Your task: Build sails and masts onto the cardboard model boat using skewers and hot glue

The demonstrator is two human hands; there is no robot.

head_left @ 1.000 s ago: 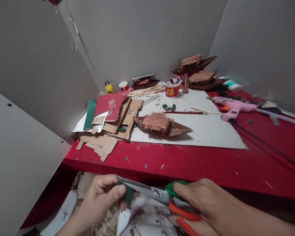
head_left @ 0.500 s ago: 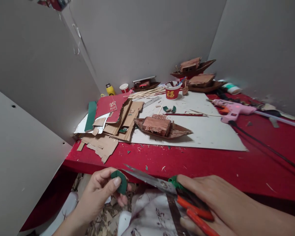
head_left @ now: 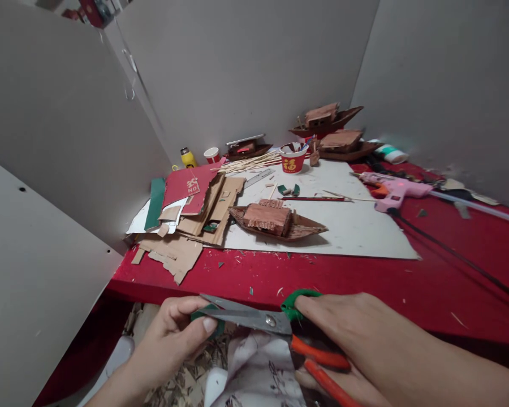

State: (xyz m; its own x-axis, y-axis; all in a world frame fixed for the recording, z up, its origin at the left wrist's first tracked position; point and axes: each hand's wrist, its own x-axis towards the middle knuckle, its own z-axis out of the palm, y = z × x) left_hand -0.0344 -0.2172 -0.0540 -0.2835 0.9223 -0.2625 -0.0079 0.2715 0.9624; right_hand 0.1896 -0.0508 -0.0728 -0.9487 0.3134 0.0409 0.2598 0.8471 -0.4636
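My left hand [head_left: 176,333] pinches a small green piece [head_left: 215,327] between thumb and forefinger, below the table's front edge. My right hand [head_left: 356,339] grips scissors [head_left: 254,317] with green and orange handles. The steel blades point left and cross over the green piece at my left fingertips. Most of the green piece is hidden behind the blades and my thumb. Both hands hover over patterned cloth [head_left: 258,373] on my lap.
On the red table [head_left: 365,282] lies a white sheet [head_left: 356,226] with a brown model boat [head_left: 277,220]. Cardboard scraps [head_left: 195,220] pile at the left. More boats [head_left: 331,127], a red cup [head_left: 292,158], skewers and a pink glue gun [head_left: 390,189] stand farther back. Grey panels wall the space.
The green piece was held apart from the scissors half a second ago; now the blades lie across it again. Both hands shifted slightly, staying below the table edge.
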